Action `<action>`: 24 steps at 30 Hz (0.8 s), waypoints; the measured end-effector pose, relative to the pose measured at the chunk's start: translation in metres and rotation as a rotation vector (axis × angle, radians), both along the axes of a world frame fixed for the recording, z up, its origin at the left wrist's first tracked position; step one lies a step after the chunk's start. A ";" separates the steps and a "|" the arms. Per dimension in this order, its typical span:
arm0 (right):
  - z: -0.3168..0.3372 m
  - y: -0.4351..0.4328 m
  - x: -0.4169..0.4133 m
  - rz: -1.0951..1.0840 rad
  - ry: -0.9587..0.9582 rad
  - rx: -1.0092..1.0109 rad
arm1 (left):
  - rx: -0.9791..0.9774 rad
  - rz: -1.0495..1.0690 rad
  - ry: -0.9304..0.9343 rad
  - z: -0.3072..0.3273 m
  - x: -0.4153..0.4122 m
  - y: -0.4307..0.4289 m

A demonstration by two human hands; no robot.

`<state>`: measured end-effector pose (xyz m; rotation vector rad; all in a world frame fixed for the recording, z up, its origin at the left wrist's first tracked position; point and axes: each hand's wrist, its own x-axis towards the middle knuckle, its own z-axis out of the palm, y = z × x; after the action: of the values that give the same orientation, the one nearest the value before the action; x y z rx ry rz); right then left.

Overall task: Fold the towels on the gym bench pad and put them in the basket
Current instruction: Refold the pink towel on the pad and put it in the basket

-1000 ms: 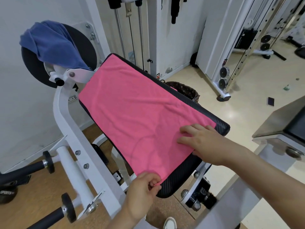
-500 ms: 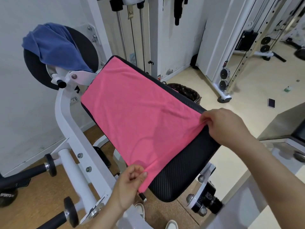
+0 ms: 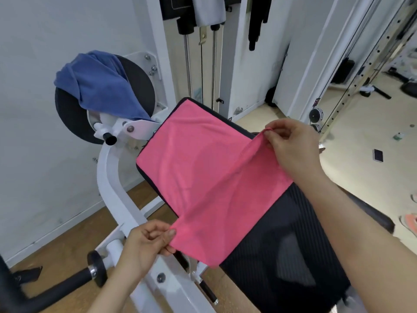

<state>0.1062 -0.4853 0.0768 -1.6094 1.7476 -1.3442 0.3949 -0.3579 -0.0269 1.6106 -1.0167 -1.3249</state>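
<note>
A person's left hand [image 3: 146, 242] and right hand [image 3: 291, 150] each pinched a near corner of a pink towel [image 3: 203, 177] over a gym bench pad [image 3: 282, 256], apparently starting its first fold.

Both holds looked slight, only thumb against fingertips on thin cloth. A corner could have slipped free while the near edge was carried across, and the towel might then have slid off the sloping pad toward the floor. The right corner also stood higher than the left, so an uneven lift could have set the fold askew and left the edges mismatched.

The left hand was curled, its thumb and forefinger nipping the lower corner just off the pad's left edge. The right hand gripped the other corner between thumb and fingers above the pad's right side, drawing the cloth up into a ridge. Neither hand held anything else.

The towel's far half lay flat on the upper part of the pad, while the pad's black lower part lay bare. Beyond its top-left corner, a blue towel [image 3: 99, 86] hung unfolded over a black disc [image 3: 74, 123] on the machine's white frame [image 3: 112, 188]. The basket could not be made out clearly.
</note>
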 end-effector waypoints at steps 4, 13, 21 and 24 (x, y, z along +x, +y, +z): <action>0.007 -0.042 0.048 0.014 0.217 -0.017 | -0.091 -0.008 -0.100 0.000 0.050 -0.042; 0.007 -0.147 0.130 0.081 0.416 -0.039 | -0.188 0.154 -0.160 -0.012 0.116 -0.139; -0.029 -0.238 0.181 0.158 0.497 0.067 | -0.095 0.347 -0.012 -0.062 0.136 -0.213; -0.044 -0.259 0.183 0.183 0.575 0.126 | -0.084 0.332 -0.102 -0.078 0.130 -0.225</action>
<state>0.2897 -0.7440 0.0332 -2.1626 1.8744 -0.7066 0.5249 -0.5832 -0.1052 1.7098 -0.8087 -0.9746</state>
